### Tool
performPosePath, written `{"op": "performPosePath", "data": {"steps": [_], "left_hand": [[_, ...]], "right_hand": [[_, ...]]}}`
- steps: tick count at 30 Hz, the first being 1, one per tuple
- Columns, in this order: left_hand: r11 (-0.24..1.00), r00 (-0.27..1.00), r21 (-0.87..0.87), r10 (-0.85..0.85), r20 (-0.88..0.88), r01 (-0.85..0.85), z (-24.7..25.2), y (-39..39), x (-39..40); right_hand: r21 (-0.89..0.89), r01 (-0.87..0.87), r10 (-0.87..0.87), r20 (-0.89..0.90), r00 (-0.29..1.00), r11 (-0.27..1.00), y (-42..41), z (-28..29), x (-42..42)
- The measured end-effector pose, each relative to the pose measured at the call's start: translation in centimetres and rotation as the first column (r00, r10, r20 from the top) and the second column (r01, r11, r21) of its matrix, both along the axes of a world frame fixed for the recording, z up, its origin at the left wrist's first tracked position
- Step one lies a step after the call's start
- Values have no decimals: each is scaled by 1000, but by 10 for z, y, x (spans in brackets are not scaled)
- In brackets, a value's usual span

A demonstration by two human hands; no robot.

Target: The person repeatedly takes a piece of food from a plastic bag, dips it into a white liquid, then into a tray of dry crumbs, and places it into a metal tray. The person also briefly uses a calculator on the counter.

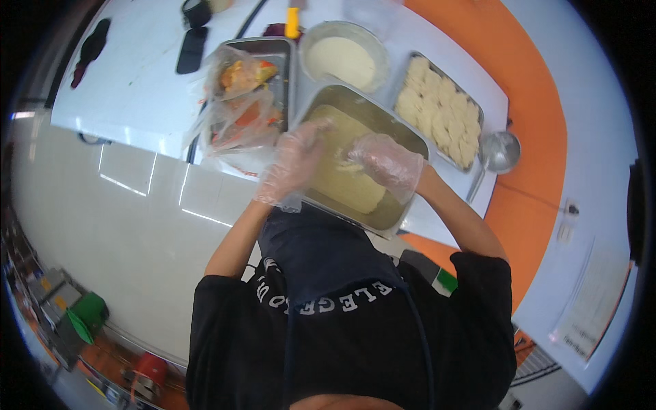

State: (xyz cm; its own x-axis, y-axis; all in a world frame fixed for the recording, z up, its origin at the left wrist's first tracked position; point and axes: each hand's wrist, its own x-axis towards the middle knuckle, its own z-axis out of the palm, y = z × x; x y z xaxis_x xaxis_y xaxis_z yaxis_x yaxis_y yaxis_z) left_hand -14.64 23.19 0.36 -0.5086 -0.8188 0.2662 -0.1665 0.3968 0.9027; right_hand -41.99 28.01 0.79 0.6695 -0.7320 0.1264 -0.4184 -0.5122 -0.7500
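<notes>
A deep metal pan [405, 128] stands before me with a layer of pale, fine crumbs [353, 192] in its bottom. My right hand [384, 159], in a clear plastic glove, is low inside it with curled fingers. Just below those fingers a small pale crumb-coated piece [350, 167] shows; whether they grip it is hidden. Over the pan's left wall is my left hand [300, 156], gloved too and blurred, with thumb and fingers apart and nothing seen between them. Behind the pan sits a round metal bowl [379, 56] of creamy white batter [342, 59].
At the right, a metal tray [479, 115] carries rows of crumb-coated pieces [435, 107], with a metal ladle [501, 152] beside it. A dark tray [289, 66] at the left holds plastic bags [246, 110] with orange food. Further back lie a yellow-handled tool [292, 23] and a black phone [192, 50].
</notes>
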Motion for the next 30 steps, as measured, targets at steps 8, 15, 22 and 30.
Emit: {"op": "performPosePath", "data": {"steps": [8, 15, 22, 30], "left_hand": [[830, 121, 401, -477, 870, 388, -11, 4, -17], [828, 459, 547, -537, 708, 124, -49, 23, -30], [868, 540, 486, -460, 705, 105, 7, 10, -29], [797, 326, 497, -597, 733, 342, -52, 21, -24]], "right_hand": [[332, 665, -373, -625, 686, 669, 86, -9, 27], [423, 670, -351, -614, 707, 611, 87, -50, 87], [553, 670, -498, -451, 741, 496, 56, -21, 66], [388, 772, -338, -733, 590, 503, 95, -50, 67]]}}
